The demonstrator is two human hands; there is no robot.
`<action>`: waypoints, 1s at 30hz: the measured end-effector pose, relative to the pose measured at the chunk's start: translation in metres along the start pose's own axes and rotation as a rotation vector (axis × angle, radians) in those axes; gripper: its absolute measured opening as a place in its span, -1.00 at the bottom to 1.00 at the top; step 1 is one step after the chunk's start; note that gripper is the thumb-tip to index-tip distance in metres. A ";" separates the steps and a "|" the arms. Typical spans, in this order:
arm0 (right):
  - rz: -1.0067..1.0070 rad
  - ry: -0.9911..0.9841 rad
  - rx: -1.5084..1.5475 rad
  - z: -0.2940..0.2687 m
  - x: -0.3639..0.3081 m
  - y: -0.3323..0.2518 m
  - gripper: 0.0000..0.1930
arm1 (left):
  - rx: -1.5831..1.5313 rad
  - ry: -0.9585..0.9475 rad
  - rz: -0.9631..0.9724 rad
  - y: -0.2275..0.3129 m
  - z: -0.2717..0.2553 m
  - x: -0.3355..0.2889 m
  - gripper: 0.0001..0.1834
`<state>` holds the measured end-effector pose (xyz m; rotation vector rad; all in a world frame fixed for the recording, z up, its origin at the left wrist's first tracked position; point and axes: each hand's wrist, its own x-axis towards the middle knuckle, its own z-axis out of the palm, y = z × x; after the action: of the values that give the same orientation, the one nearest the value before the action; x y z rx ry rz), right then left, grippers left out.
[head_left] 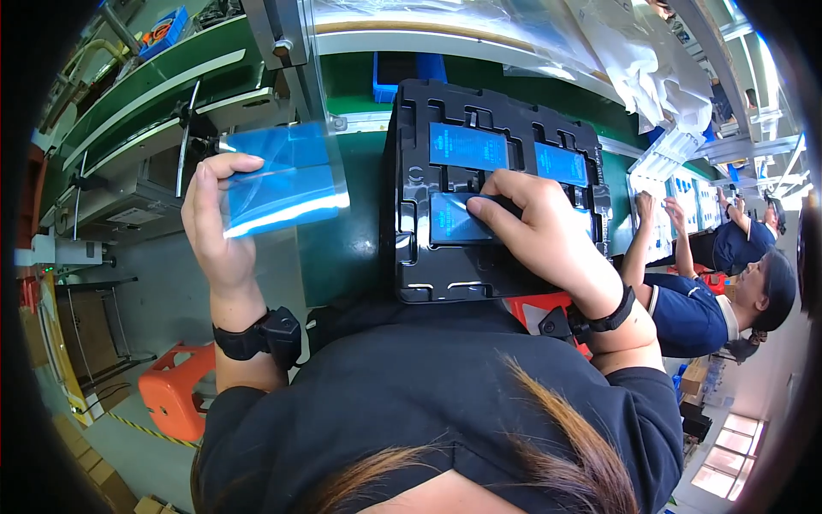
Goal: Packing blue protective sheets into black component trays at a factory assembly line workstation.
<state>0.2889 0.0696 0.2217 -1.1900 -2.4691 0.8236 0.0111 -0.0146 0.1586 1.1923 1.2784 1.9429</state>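
My left hand point(210, 214) is raised at the left, thumb and fingers closed on a see-through blue plastic film sheet point(300, 184). The sheet hangs over the table's left part and catches a bright glare. My right hand point(548, 231) reaches over a black moulded plastic tray point(445, 278). Its thumb and fingers grip the upper edge of a flat blue rectangular panel point(449, 221) in the near left pocket. Farther back in the tray lie another blue panel point(467, 146) and one at the right point(561, 164). A further panel is partly hidden behind my right hand.
The tray stands on a green table point(364, 240). Behind it is a blue bin point(385, 81). A metal post point(295, 64) rises at the back left. A co-worker point(698, 308) sits to the right, beside white trays point(659, 180). A red stool point(180, 390) stands at left.
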 end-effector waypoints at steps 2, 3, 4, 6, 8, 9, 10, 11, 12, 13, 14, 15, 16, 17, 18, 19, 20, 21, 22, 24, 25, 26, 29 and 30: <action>0.002 0.000 -0.014 0.000 0.000 0.000 -0.82 | 0.008 0.005 -0.004 0.000 0.002 0.001 -0.54; 0.005 -0.002 -0.017 0.000 0.000 0.000 -0.82 | 0.017 0.012 -0.008 0.000 0.003 0.001 -0.54; 0.007 -0.003 -0.019 0.000 0.000 0.000 -0.82 | 0.017 0.012 -0.010 0.000 0.004 0.001 -0.54; -0.002 0.000 -0.018 0.000 0.000 0.000 -0.82 | -0.004 0.006 -0.015 0.001 0.005 0.001 -0.54; -0.011 0.004 -0.016 0.000 -0.001 0.000 -0.83 | -0.010 0.007 -0.025 0.000 0.005 0.000 -0.54; -0.014 0.006 -0.007 0.001 -0.001 0.001 -0.83 | -0.017 0.008 -0.038 -0.002 0.005 0.000 -0.54; -0.018 0.008 0.003 0.001 0.000 0.002 -0.83 | -0.017 0.008 -0.040 -0.002 0.006 0.000 -0.54; -0.016 0.007 0.003 0.001 0.000 0.002 -0.83 | -0.033 0.011 -0.048 -0.002 0.008 0.000 -0.54; -0.011 0.003 -0.001 0.001 -0.001 0.001 -0.83 | -0.048 0.016 -0.053 -0.001 0.009 -0.001 -0.55; -0.007 -0.001 -0.005 0.000 -0.002 0.001 -0.83 | -0.047 0.016 -0.052 -0.001 0.009 -0.001 -0.55; -0.007 -0.001 -0.004 0.000 -0.003 0.002 -0.83 | -0.037 0.020 -0.050 -0.001 0.008 -0.002 -0.55; -0.016 0.001 -0.006 0.000 -0.003 0.002 -0.83 | -0.029 0.023 -0.047 -0.001 0.007 -0.002 -0.55; -0.024 0.002 -0.009 0.000 -0.003 0.002 -0.84 | -0.029 0.022 -0.047 -0.001 0.007 -0.002 -0.55; -0.024 0.002 -0.008 0.001 -0.003 0.002 -0.84 | -0.036 0.019 -0.054 -0.001 0.007 -0.003 -0.55; -0.027 0.007 -0.010 0.001 -0.003 0.001 -0.84 | -0.045 0.016 -0.061 0.000 0.007 -0.002 -0.55; -0.029 0.012 -0.012 0.001 -0.003 0.001 -0.84 | -0.045 0.015 -0.061 0.000 0.007 -0.002 -0.55; -0.029 0.012 -0.012 0.001 -0.003 0.001 -0.84 | -0.031 0.023 -0.056 0.000 0.007 -0.002 -0.55; -0.029 0.010 -0.022 0.002 -0.003 0.002 -0.84 | -0.018 0.032 -0.050 -0.001 0.008 -0.003 -0.55; -0.029 0.008 -0.032 0.002 -0.003 0.002 -0.84 | -0.021 0.033 -0.050 -0.001 0.008 -0.003 -0.55; -0.035 0.001 -0.031 0.001 -0.002 0.001 -0.83 | -0.017 0.030 -0.059 -0.001 0.007 -0.003 -0.55; -0.043 -0.005 -0.029 0.002 -0.001 0.001 -0.82 | -0.019 0.029 -0.059 -0.001 0.007 -0.003 -0.55; -0.042 -0.004 -0.029 0.002 -0.001 0.000 -0.82 | -0.007 0.036 -0.053 -0.002 0.007 -0.003 -0.55; -0.039 0.000 -0.041 0.003 -0.002 0.000 -0.82 | -0.004 0.035 -0.053 -0.001 0.007 -0.003 -0.55; -0.058 0.013 -0.061 0.005 -0.003 0.003 -0.83 | -0.016 0.028 -0.060 -0.001 0.008 -0.002 -0.55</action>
<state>0.2897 0.0669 0.2159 -1.1342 -2.5227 0.7273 0.0192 -0.0124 0.1583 1.1108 1.2955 1.9292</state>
